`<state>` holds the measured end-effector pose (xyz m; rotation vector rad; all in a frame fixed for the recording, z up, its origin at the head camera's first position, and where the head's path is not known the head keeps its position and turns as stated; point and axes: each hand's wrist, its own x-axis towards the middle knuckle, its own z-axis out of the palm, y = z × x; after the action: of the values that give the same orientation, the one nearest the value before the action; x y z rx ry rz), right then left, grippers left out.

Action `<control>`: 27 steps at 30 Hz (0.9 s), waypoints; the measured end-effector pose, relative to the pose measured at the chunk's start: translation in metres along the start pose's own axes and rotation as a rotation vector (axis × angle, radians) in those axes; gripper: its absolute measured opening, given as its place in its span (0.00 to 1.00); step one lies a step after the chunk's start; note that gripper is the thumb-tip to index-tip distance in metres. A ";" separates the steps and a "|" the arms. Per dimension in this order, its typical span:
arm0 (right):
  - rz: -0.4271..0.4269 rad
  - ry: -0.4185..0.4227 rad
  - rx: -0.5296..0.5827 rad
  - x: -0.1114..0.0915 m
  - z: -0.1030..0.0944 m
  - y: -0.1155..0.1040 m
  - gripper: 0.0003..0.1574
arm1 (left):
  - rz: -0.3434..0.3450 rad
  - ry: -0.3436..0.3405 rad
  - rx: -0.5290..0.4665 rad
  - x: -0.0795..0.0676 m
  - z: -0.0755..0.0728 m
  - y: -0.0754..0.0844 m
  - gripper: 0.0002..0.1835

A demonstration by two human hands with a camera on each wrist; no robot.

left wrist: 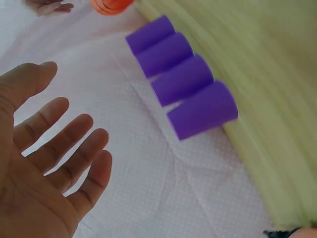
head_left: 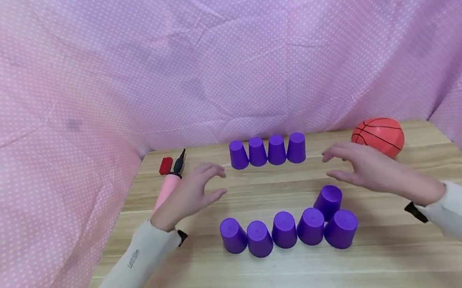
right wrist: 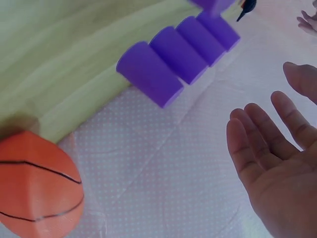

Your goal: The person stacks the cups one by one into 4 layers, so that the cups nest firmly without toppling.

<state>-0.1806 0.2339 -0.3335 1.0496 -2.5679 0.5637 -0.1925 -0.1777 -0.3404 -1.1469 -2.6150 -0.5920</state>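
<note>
My left hand (head_left: 193,189) hovers over the table with relaxed, spread fingers and touches nothing. On the other side, my right hand (head_left: 364,167) is likewise in the air, its thumb apart from its loosely bent fingers. Between and beyond the hands, several purple cups (head_left: 276,150) stand upside down in a row at the back. Nearer to me, more upside-down purple cups (head_left: 284,230) form an uneven line. One purple cup (head_left: 329,201) sits behind the right end of that line, below my right hand. Both palms show bare in the wrist views.
A red-orange ball with black basketball lines (head_left: 378,137) rests at the back right, partly behind my right hand. At the back left lie a red block (head_left: 166,165) and a pink pump with a black nozzle (head_left: 168,188). Pink dotted cloth (head_left: 248,67) encloses the wooden table (head_left: 270,278).
</note>
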 end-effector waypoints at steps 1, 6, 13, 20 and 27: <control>-0.006 0.006 0.001 -0.005 0.001 -0.002 0.21 | 0.002 -0.001 -0.007 -0.005 0.001 0.003 0.16; 0.009 0.014 0.013 -0.026 0.009 -0.011 0.23 | -0.006 -0.034 -0.047 -0.026 0.005 0.018 0.15; 0.032 -0.013 0.043 -0.040 0.021 -0.012 0.19 | 0.011 -0.073 -0.102 -0.049 0.011 0.029 0.14; 0.009 -0.006 0.092 -0.044 0.026 -0.009 0.19 | 0.013 -0.084 -0.155 -0.064 0.028 0.026 0.13; -0.015 0.005 0.096 -0.046 0.032 -0.005 0.20 | -0.017 -0.112 -0.191 -0.067 0.034 0.029 0.13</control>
<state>-0.1500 0.2424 -0.3797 1.0966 -2.5491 0.6910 -0.1277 -0.1890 -0.3868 -1.2473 -2.7122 -0.8184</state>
